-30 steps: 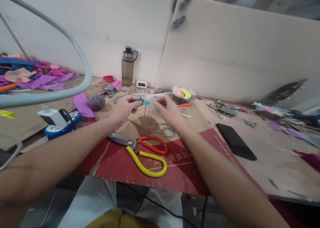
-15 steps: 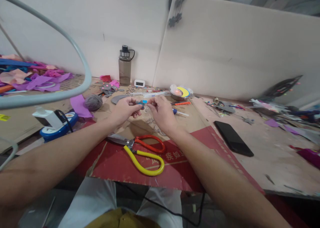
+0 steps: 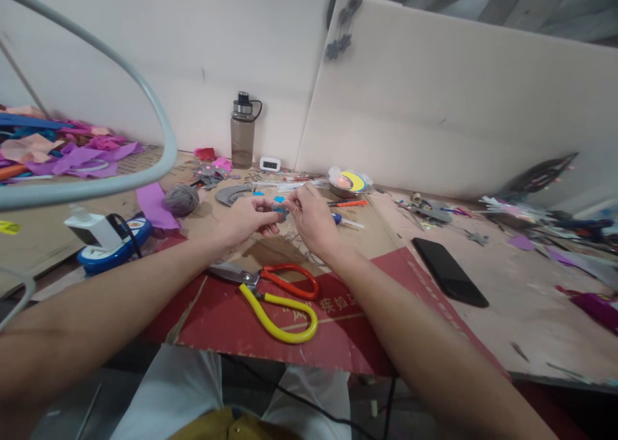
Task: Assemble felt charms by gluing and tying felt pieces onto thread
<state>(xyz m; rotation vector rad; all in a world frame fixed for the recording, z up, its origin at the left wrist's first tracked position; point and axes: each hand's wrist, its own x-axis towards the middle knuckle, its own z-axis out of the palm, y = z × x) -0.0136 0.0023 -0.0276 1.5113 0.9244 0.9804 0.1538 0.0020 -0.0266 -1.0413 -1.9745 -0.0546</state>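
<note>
I see the right hand [image 3: 313,222], apart a second ago, now meeting the left hand [image 3: 245,222] mid-frame, putting both at one small blue-grey piece [image 3: 280,212]. The left fingers pinch it; whether the right ones grip it, I can't tell.

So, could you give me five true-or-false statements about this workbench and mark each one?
1. The left hand pinches a small bluish piece. True.
2. The hands are far apart. False: the right hand is close to the left hand.
3. The black phone lies right of the scissors. True.
4. The yarn is yellow. False: the yarn ball is grey.
5. The water bottle stands upright. True.
</note>
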